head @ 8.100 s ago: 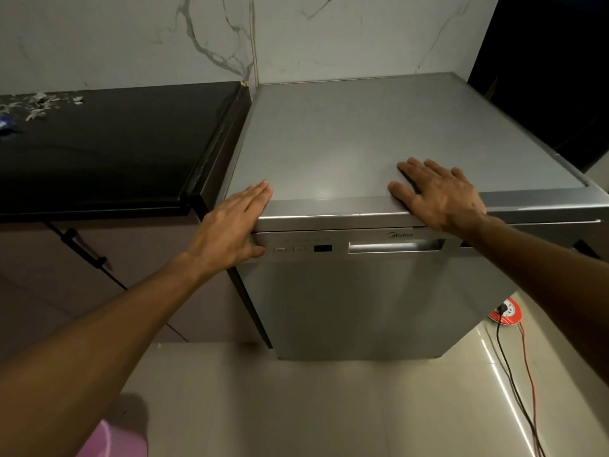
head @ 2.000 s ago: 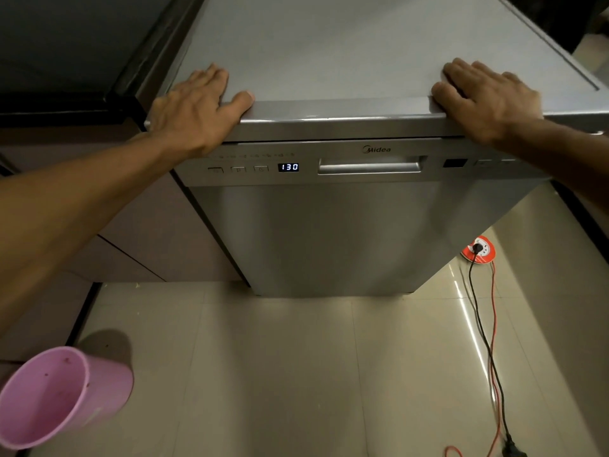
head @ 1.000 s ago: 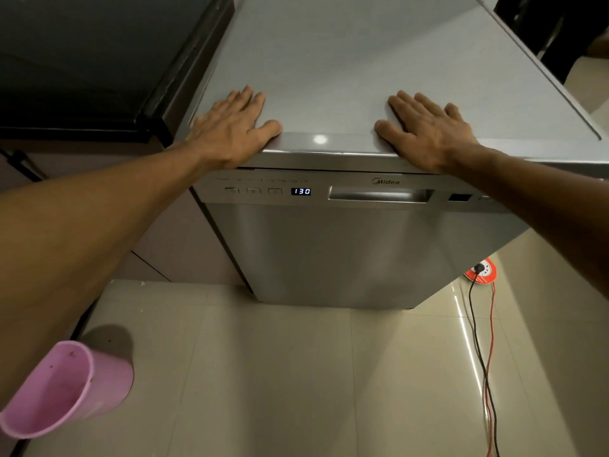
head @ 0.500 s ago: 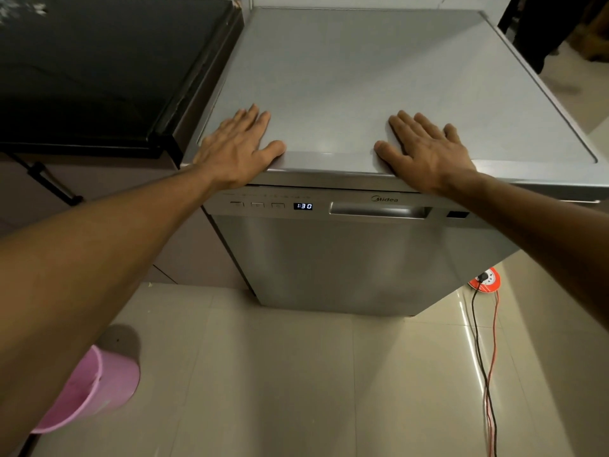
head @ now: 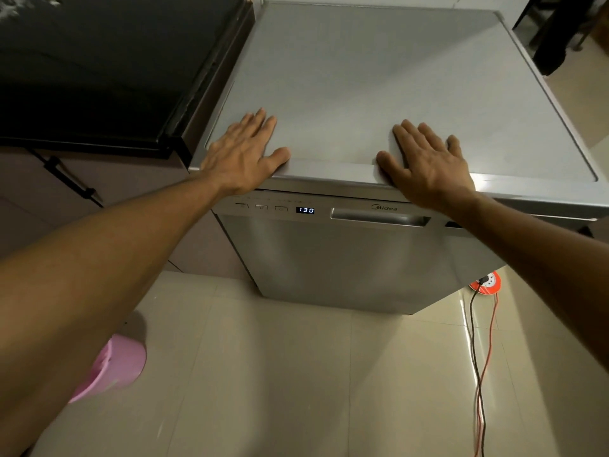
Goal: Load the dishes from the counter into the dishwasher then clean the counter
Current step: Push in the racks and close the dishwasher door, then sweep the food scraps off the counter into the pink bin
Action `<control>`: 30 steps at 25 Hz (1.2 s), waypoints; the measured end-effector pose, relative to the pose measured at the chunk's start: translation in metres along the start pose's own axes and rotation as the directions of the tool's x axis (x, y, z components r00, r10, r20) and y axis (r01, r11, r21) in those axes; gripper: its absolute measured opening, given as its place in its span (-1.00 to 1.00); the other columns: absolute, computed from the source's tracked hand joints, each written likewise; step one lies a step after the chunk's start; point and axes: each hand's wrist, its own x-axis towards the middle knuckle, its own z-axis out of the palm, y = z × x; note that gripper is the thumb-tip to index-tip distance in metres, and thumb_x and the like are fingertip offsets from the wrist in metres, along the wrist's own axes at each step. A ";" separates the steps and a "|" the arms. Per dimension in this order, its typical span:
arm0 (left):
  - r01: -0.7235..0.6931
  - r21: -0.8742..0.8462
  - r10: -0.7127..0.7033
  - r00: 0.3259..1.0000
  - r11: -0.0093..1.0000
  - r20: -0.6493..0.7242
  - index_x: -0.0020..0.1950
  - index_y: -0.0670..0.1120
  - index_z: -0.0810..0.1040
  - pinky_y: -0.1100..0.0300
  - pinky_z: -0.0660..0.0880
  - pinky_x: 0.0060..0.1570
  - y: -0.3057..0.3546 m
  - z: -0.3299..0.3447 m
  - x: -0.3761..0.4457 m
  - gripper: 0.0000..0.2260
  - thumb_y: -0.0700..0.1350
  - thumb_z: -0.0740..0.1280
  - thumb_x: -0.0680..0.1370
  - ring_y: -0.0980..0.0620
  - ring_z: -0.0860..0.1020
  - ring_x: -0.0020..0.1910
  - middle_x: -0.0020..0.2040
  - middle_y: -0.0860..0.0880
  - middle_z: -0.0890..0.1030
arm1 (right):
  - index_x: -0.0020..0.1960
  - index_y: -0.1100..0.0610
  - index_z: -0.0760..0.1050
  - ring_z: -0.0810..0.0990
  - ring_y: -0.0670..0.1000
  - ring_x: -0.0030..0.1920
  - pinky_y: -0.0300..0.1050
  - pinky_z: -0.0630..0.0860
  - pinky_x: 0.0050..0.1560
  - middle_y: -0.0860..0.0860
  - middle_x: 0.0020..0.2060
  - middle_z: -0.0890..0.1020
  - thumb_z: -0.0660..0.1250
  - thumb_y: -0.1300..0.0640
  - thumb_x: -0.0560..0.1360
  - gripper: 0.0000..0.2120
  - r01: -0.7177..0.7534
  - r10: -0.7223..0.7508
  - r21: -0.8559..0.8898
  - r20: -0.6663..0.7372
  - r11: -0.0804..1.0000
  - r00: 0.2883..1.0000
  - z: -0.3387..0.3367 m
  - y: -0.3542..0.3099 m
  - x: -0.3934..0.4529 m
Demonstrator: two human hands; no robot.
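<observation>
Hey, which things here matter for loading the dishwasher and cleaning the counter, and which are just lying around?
Job: dishwasher, black counter, left hand, right hand.
Lying about: pink cup, cables, orange socket reel.

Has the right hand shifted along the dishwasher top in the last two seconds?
Yes. The right hand slid left along the dishwasher front edge, now above the door handle.

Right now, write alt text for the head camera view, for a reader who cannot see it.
A person's left hand and right hand rest flat on the top front edge of a closed silver dishwasher, whose display reads 130. A black counter adjoins it on the left; a pink cup lies on the tiled floor.
</observation>
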 end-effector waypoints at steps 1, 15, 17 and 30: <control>0.007 0.002 -0.007 1.000 1.000 0.004 0.61 0.00 -0.13 0.08 -0.15 0.47 0.001 -0.001 -0.001 -0.37 0.28 -0.10 0.63 0.02 -0.13 0.58 0.61 -0.03 -0.15 | 0.59 0.06 -0.02 -0.03 0.07 0.57 0.25 -0.08 0.52 0.01 0.59 0.03 -0.16 -0.33 0.60 -0.31 0.004 -0.004 0.000 -0.004 1.000 1.000 0.000 0.000 0.000; 0.120 -0.157 -0.069 0.951 0.980 0.300 0.59 -0.16 -0.18 0.00 -0.16 0.51 0.050 -0.027 -0.056 -0.30 0.16 0.11 0.64 -0.11 -0.20 0.57 0.59 -0.16 -0.22 | 0.60 0.09 -0.14 -0.19 0.04 0.57 0.19 -0.25 0.53 0.04 0.58 -0.12 -0.17 -0.27 0.62 -0.33 0.001 -0.025 0.133 0.176 0.991 0.984 -0.006 -0.031 -0.046; 0.128 -0.235 -0.044 0.942 0.964 0.333 0.59 -0.18 -0.08 0.02 -0.07 0.54 0.066 -0.047 -0.086 -0.24 0.11 0.26 0.59 -0.10 -0.14 0.58 0.60 -0.15 -0.12 | 0.60 0.11 -0.04 -0.11 0.06 0.58 0.22 -0.20 0.53 0.06 0.59 -0.05 -0.06 -0.28 0.61 -0.30 -0.036 -0.040 0.297 0.245 0.954 0.969 -0.023 -0.050 -0.068; 0.256 -0.525 -0.349 0.933 0.812 -0.084 0.56 0.19 0.08 0.41 -0.11 0.29 0.133 -0.212 -0.338 -0.42 0.21 0.18 0.58 0.42 -0.11 0.41 0.46 0.37 -0.06 | 0.52 -0.01 0.24 0.27 -0.15 0.43 -0.14 0.26 0.37 -0.05 0.48 0.34 0.04 -0.36 0.53 -0.32 0.168 -0.058 0.658 -0.186 0.734 0.981 -0.204 -0.148 -0.258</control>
